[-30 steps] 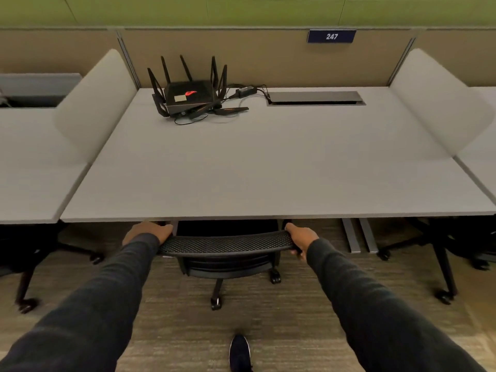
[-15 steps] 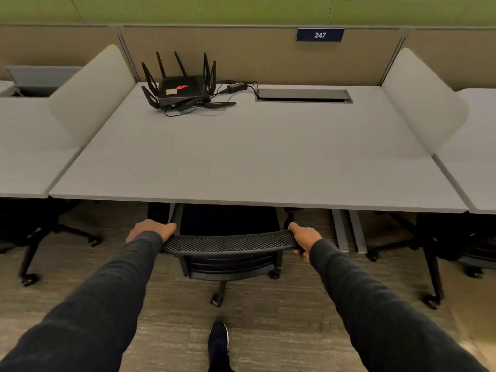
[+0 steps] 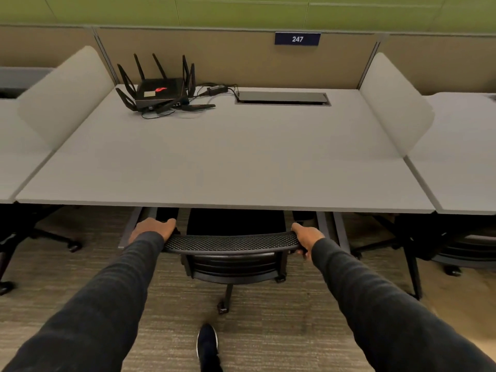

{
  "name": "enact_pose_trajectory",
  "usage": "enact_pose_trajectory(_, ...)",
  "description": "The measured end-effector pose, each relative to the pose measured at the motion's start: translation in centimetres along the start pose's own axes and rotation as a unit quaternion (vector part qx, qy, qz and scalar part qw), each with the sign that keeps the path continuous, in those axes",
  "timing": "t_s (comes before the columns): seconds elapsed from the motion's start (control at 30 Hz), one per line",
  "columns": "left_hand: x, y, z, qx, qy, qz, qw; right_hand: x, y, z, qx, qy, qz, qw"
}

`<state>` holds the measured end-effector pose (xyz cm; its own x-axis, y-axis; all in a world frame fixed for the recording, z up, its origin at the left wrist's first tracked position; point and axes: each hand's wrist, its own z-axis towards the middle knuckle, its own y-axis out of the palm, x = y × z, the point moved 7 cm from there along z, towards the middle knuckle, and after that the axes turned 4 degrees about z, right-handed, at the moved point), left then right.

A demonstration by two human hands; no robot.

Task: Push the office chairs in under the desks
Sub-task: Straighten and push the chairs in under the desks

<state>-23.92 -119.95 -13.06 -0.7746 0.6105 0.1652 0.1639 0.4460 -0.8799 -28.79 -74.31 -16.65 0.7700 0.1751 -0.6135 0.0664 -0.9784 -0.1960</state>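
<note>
A black office chair (image 3: pixel 232 242) with a mesh backrest stands right in front of me, its seat tucked under the front edge of the grey desk (image 3: pixel 225 159). My left hand (image 3: pixel 152 230) grips the left end of the backrest's top rail. My right hand (image 3: pixel 306 237) grips the right end. Both arms are stretched out in dark sleeves. The chair's seat and most of its base are hidden under the desk; one caster leg shows on the carpet.
A black router (image 3: pixel 158 89) with antennas and cables sits at the desk's back left, beside a cable hatch (image 3: pixel 283 98). White side screens divide neighbouring desks. Other black chairs stand under the left desk (image 3: pixel 24 232) and the right desk (image 3: pixel 456 251). My shoe (image 3: pixel 207 342) is on the carpet.
The view has drawn back a little and shifted; the gap between the chair's backrest and the desk edge has widened. Both hands keep the same grip on the backrest.
</note>
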Motion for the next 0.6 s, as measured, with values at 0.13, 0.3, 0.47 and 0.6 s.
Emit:
enact_pose_trajectory(0.13, 1.8, -0.5, 0.7, 0.041, -0.001, -0.035, 0.999, -1.4, -0.5, 1.1, 0.016, -0.002, 0.020, 1.000)
enact_pose_trajectory(0.3, 5.5, -1.9, 1.8, 0.102, 0.077, -0.011, 0.992, -3.0, -0.6, 2.2, 0.046, -0.018, 0.041, 0.998)
enact_pose_trajectory(0.47, 8.2, -2.5, 3.5, 0.126, 0.121, 0.031, 0.984, -4.5, -0.7, 3.6, 0.070, -0.013, 0.029, 0.997)
enact_pose_trajectory(0.6, 9.7, -1.6, 4.6, 0.106, 0.137, 0.068, 0.983, -6.1, -1.5, 4.8, 0.089, -0.039, -0.066, 0.993)
